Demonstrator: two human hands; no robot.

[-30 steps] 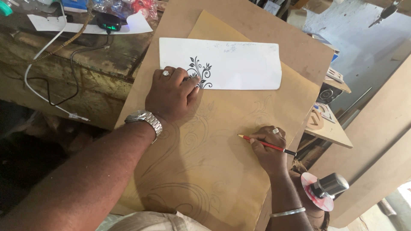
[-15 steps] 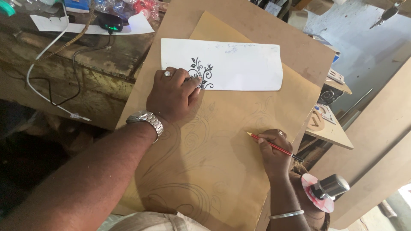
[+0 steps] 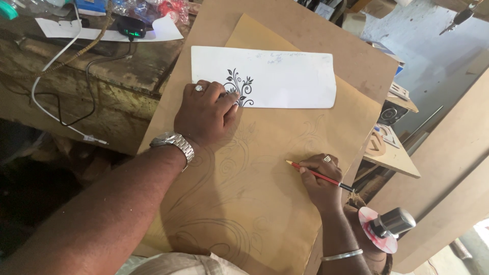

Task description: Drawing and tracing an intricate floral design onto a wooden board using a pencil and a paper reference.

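A cluttered workshop surrounds a tilted brown board (image 3: 356,56), which leans against a worn, stained workbench (image 3: 117,76) on the left; more plain boards (image 3: 448,168) stand at the right, with a small shelf of cut wooden pieces (image 3: 389,153) between them. On the board lies one sheet of tan paper (image 3: 254,203) bearing faint pencilled scrolls, and on its far part one white card (image 3: 285,76) printed with a black floral ornament (image 3: 239,86).

Two hands are at work. The left hand (image 3: 204,114), with a ring and a metal wristwatch (image 3: 175,145), rests flat on the near left corner of the card, fingers pressed together and fingertips touching the ornament. The right hand (image 3: 318,181), with a ring and a bangle (image 3: 341,254), pinches one red pencil (image 3: 318,175) between thumb and fingers, its tip pointing left just over the tan paper, near the paper's right edge.

The sheet's middle, between the hands, lies open. On the bench are one white cable (image 3: 56,109), a dark cable and paper scraps. A round pink-and-white disc with a grey cylinder (image 3: 387,226) sits near the right wrist.
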